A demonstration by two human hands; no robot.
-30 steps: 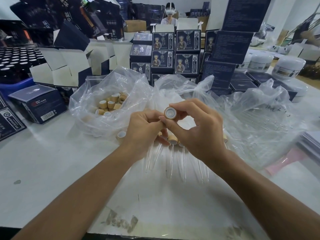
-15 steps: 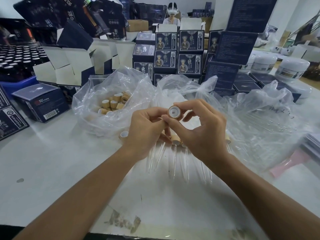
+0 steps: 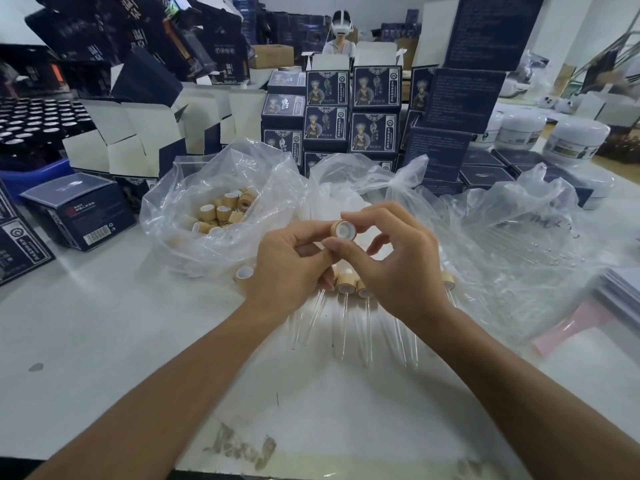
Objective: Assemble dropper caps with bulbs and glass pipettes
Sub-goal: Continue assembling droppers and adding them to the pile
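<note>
Fingers (image 3: 349,216) of the right hand (image 3: 398,268) curl around a bamboo-coloured dropper cap (image 3: 343,230), pinching it with its white-lined opening toward the camera above a white table (image 3: 104,341). The left hand (image 3: 284,268) meets the cap from the side, fingers curled in; what it pinches, possibly a bulb, is hidden behind the knuckles. Beneath both hands, finished droppers (image 3: 346,292) lie on the table, glass pipettes pointing toward the worker. A clear plastic bag (image 3: 194,244) of loose caps (image 3: 225,211) sits to the left, a single cap (image 3: 244,273) just beside it. Dark printed boxes (image 3: 375,109) stack up behind.
</note>
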